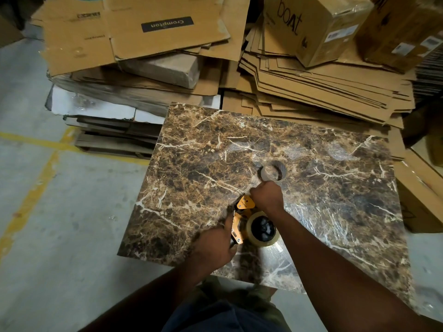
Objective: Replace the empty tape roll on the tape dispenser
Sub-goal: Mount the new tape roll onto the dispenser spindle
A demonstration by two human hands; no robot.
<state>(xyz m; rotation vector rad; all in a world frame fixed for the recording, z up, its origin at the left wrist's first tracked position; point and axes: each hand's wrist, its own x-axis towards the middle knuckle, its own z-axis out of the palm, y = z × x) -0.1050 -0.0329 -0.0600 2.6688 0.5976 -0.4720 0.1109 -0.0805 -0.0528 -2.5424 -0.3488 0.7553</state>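
An orange tape dispenser (241, 212) lies on the brown marble-patterned table (335, 188). A full roll of clear tape (262, 230) sits on its black hub. My left hand (215, 245) grips the dispenser's handle end from the left. My right hand (267, 196) is closed at the dispenser's front end, its fingertips hidden. An empty cardboard tape core (272, 173) lies on the table just beyond my right hand.
Stacks of flattened cardboard (311, 87) and sealed boxes (318, 27) crowd the far edge of the table. A pallet with more cardboard (115, 137) stands at the left. Grey concrete floor with yellow lines (36, 188) lies to the left.
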